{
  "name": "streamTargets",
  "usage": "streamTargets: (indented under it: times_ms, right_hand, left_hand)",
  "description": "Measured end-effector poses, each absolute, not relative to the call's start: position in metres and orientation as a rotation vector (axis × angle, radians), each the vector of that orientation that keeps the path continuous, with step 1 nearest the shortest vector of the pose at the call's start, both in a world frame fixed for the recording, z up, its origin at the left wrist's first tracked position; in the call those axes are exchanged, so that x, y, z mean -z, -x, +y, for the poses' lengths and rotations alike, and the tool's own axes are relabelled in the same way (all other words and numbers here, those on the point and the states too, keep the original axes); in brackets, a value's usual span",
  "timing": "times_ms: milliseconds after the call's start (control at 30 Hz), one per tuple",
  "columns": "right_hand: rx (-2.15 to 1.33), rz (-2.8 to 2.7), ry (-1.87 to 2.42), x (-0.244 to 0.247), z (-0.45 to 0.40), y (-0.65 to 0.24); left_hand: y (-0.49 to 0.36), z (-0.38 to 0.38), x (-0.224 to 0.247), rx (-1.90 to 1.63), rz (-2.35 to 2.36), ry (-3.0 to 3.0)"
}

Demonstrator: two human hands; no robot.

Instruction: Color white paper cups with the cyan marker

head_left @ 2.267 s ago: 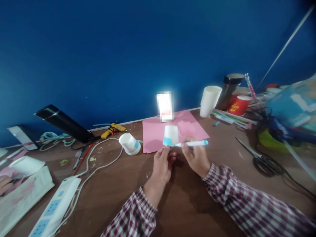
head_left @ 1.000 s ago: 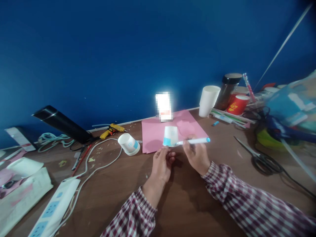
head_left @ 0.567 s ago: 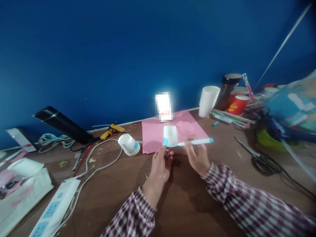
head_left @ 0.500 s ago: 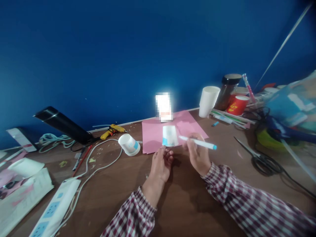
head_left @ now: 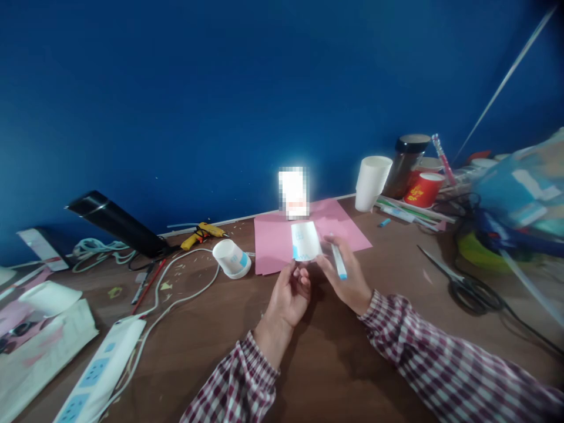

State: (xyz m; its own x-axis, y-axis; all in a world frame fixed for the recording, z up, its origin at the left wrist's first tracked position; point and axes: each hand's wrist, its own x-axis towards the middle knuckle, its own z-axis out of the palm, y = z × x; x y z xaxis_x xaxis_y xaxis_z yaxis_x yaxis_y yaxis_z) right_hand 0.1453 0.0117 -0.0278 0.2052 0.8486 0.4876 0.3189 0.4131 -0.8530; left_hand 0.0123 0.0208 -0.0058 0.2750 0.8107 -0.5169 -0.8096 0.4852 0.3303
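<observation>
A white paper cup [head_left: 305, 239] with blue marks drawn on its side is pinched near its lower rim by my left hand [head_left: 291, 294]. My right hand [head_left: 349, 273] holds a white marker [head_left: 338, 258] with a blue end, which now points down toward me. Its thumb reaches to the cup's lower right edge; the fingers are slightly blurred. Behind the cup lie pink paper sheets [head_left: 271, 249]. To the left, another white paper cup [head_left: 229, 257] with blue marks rests upside down on the table.
A bright blurred-out panel [head_left: 294, 191] stands by the blue wall. On the right are stacked white cups [head_left: 372, 182], a red cup [head_left: 423, 189] and black scissors [head_left: 473, 294]. A yellow glue gun [head_left: 202, 234], a black bottle [head_left: 117, 223] and a power strip [head_left: 99, 370] lie left.
The marker has swung from nearly level to pointing down toward me. My right hand has moved closer to the cup, its thumb now at the edge. The cup has tilted and turned slightly, showing more blue marks.
</observation>
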Motion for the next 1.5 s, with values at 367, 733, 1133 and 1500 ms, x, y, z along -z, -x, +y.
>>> streamTargets:
  times_ms: [367, 733, 1133, 1500]
  right_hand:
    - [-0.402, -1.417, 1.214, 0.024, 0.011, -0.144]
    - [-0.136, -1.572, 1.275, 0.023, 0.008, -0.147]
    - [0.059, -1.733, 1.212, 0.022, 0.009, -0.154]
    - [-0.212, -1.409, 1.099, 0.021, 0.002, -0.145]
  left_hand:
    - [-0.022, 0.013, 0.007, -1.167, 0.787, -0.258]
    - [-0.015, 0.021, 0.009, -1.096, 0.706, -0.044]
    - [-0.017, 0.015, 0.015, -1.116, 0.687, -0.224]
    - [-0.022, 0.012, 0.014, -1.237, 0.8, -0.403]
